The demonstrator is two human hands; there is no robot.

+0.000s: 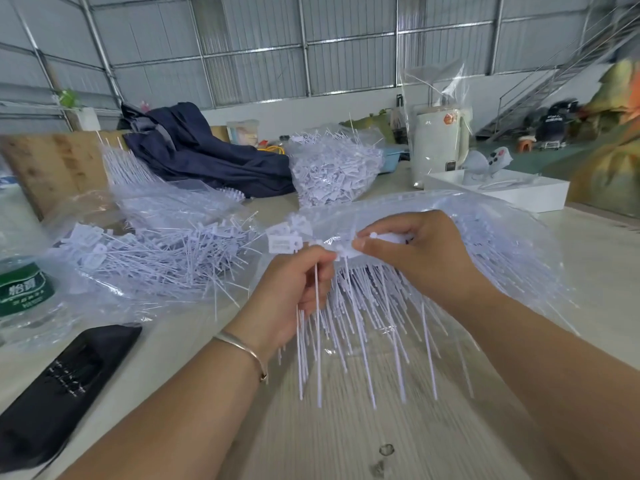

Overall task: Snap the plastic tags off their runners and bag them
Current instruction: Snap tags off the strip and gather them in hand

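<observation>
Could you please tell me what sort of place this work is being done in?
Probably a factory shed or warehouse workshop: corrugated metal walls on a steel frame, a metal staircase, and a worktable piled with bags of tags.

Only one label reads here, and it sits on the green wrap of the water bottle (21,292) at the far left; two large white Chinese characters, 怡寶, stand out; smaller lines beneath are too blurred. Print on the white tags (282,243) is illegible.
</observation>
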